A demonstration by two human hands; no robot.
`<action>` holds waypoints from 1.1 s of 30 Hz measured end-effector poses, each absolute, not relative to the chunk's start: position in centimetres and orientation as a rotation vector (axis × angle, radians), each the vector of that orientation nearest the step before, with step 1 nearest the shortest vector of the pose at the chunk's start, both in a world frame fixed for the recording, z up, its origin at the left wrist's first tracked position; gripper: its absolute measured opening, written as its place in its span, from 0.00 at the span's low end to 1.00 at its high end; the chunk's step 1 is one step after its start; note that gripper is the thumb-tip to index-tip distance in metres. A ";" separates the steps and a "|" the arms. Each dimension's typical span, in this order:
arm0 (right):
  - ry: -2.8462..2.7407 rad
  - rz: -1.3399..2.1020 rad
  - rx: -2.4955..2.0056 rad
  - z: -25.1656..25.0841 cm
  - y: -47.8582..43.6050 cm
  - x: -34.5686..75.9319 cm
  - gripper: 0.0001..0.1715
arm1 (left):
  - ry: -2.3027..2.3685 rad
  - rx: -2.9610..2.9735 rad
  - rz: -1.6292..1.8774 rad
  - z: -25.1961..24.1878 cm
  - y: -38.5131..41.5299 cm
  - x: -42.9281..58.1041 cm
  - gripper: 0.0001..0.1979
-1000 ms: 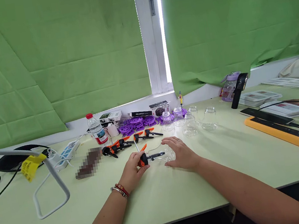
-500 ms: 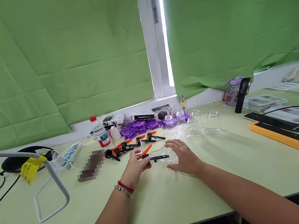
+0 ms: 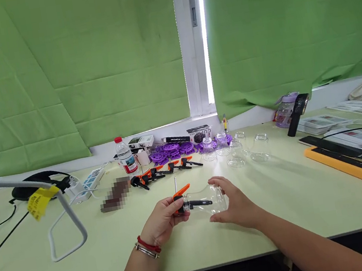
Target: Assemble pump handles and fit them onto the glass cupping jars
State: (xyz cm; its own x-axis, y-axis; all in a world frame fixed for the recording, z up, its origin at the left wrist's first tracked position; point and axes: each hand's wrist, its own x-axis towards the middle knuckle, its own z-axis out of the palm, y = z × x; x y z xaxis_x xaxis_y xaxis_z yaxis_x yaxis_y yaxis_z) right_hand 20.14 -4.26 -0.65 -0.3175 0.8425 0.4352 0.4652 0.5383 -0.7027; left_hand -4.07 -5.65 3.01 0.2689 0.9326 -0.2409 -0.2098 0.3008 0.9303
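The left hand (image 3: 162, 218) is pinching the orange-black clamp (image 3: 184, 198) at the mouth of the clear jar (image 3: 211, 198), just above the table (image 3: 281, 202); the right hand (image 3: 234, 201) is cupping its smooth, probably fragile body with curled fingers

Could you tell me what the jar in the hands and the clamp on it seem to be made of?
The jar looks like clear glass or clear plastic: the table shows through it. The clamp looks like matte black and orange plastic, with a thin, probably metal bar.
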 end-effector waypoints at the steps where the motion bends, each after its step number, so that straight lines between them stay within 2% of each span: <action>1: -1.941 0.651 -1.090 -1.0 -4.9 20.1 0.49 | 0.980 0.943 0.940 2.7 -6.1 -4.0 0.15; 8: -1.797 0.966 -1.145 -2.2 -7.0 19.5 0.47 | 1.056 0.946 1.029 0.3 -7.8 -3.2 0.20; 14: -1.728 1.156 -1.024 -2.4 -6.8 20.2 0.55 | 1.077 1.062 1.118 -0.5 -8.4 -3.0 0.22; 19: -1.627 1.311 -0.916 -2.4 -6.6 20.6 0.44 | 1.110 1.056 1.147 -0.6 -8.4 -3.0 0.23; 24: -1.607 1.354 -0.904 -2.2 -6.3 20.6 0.45 | 1.098 1.042 1.131 -0.6 -8.5 -2.9 0.23; 28: -1.705 1.179 -1.034 -1.9 -6.2 20.7 0.42 | 1.133 1.064 1.160 -0.7 -8.8 -2.5 0.24; 33: -1.770 0.990 -1.143 -1.4 -6.3 20.6 0.30 | 1.169 1.138 1.196 -1.0 -9.0 -2.2 0.22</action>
State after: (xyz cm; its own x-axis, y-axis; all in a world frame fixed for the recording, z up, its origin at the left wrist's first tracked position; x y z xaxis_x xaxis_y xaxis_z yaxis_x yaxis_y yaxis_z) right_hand 20.61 -6.27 -1.41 -0.2801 0.9387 0.2008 0.3205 0.2886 -0.9022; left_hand -2.18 -8.97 -0.98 0.0179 0.9990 -0.0415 -0.0648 0.0426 0.9970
